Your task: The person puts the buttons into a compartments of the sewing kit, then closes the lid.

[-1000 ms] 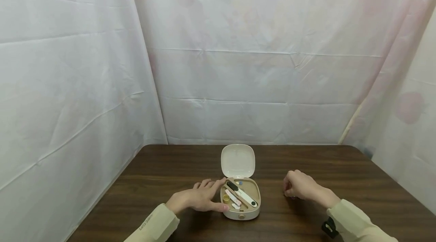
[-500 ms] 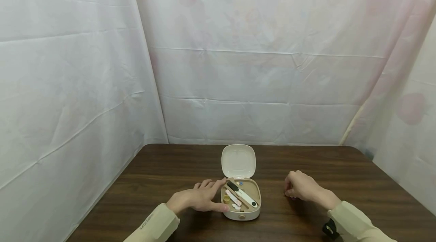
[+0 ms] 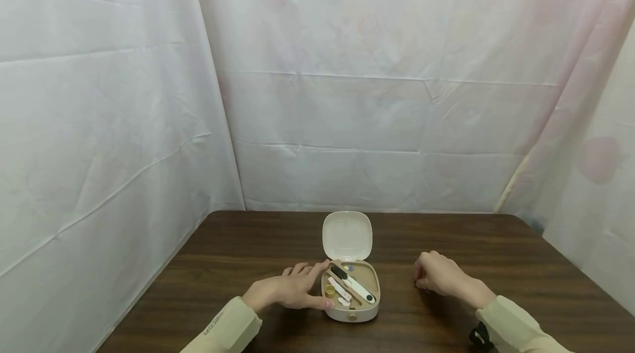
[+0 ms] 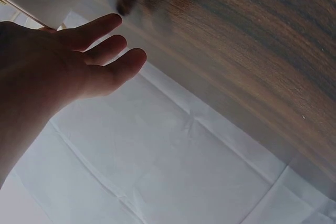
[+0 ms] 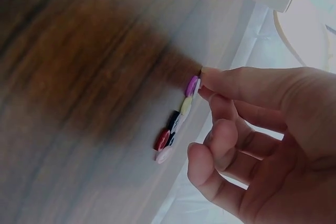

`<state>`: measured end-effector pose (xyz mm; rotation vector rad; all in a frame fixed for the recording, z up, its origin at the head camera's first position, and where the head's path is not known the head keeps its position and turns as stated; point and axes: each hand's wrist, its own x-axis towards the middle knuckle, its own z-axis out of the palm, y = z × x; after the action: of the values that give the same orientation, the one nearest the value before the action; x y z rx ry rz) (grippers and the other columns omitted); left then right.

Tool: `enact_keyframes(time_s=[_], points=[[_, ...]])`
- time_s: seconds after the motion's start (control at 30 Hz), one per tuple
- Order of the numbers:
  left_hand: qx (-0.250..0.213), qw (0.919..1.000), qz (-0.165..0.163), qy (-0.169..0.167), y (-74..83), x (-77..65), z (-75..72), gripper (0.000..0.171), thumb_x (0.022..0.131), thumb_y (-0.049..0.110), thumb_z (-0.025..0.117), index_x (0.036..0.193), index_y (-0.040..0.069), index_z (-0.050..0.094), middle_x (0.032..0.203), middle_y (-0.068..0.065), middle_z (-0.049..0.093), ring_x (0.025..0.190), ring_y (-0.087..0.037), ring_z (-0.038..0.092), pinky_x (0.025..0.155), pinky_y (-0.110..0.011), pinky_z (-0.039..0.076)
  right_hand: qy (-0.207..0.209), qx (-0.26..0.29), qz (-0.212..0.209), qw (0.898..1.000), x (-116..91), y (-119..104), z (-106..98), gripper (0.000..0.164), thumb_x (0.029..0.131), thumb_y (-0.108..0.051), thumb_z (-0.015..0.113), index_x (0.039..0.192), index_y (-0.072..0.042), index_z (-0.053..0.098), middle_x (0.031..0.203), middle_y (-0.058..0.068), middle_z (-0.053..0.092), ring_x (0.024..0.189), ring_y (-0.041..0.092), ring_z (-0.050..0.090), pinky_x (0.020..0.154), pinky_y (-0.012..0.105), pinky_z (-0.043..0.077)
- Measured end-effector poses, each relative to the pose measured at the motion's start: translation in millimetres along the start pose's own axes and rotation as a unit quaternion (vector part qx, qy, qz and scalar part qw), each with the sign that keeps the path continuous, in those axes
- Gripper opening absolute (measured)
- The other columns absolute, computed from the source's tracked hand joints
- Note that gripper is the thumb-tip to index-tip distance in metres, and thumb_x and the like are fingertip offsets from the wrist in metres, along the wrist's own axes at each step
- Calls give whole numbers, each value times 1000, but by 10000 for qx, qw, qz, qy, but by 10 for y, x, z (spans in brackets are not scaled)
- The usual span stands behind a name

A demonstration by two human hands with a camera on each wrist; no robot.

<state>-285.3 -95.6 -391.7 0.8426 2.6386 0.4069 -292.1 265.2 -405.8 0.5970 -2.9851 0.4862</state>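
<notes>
A small white sewing box stands on the table with its lid raised. My left hand lies against its left side, thumb and index finger spread along the rim. Inside rest a slim white tool with a black end, a pink-and-white strip, a gold thimble-like ring and a blue button. To the right of the box, my right hand is low over the table. In the right wrist view, its thumb and index fingertip pinch at a white button.
Several buttons lie in a row by the right fingertips, among them a purple button, a yellow button, a red button and a pink button. The dark wooden table ends at white curtains.
Both hands stay nearly in place. The right hand's fingers shift very slightly at the table; the box and its contents have not moved.
</notes>
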Motion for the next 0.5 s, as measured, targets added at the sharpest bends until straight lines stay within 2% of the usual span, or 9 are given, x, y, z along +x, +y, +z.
enact_keyframes(time_s=[0.27, 0.37, 0.5], points=[[-27, 10000, 90, -9, -44, 26, 9, 98, 83, 79, 42, 155, 27, 4, 157, -17, 27, 147, -39, 17, 113, -65, 18, -28, 220, -134, 9997, -1, 13, -19, 20, 78, -3, 74, 66, -16, 63, 55, -9, 58, 48, 4, 49, 45, 24, 39], [-107, 9999, 58, 93, -85, 62, 48, 99, 81, 80, 44, 155, 28, 6, 158, -15, 27, 147, -37, 17, 114, -64, 17, -31, 412, -263, 9988, 3, 8, -25, 19, 78, -1, 70, 66, -14, 62, 55, -7, 59, 47, 3, 50, 44, 23, 40], [-75, 9999, 10, 86, -33, 35, 36, 95, 85, 73, 50, 155, 24, 9, 157, -14, 28, 147, -36, 19, 114, -62, 19, -21, 652, -429, 9969, 31, -12, -23, 18, 78, 0, 68, 66, -12, 62, 54, -5, 59, 44, 2, 50, 42, 21, 41]])
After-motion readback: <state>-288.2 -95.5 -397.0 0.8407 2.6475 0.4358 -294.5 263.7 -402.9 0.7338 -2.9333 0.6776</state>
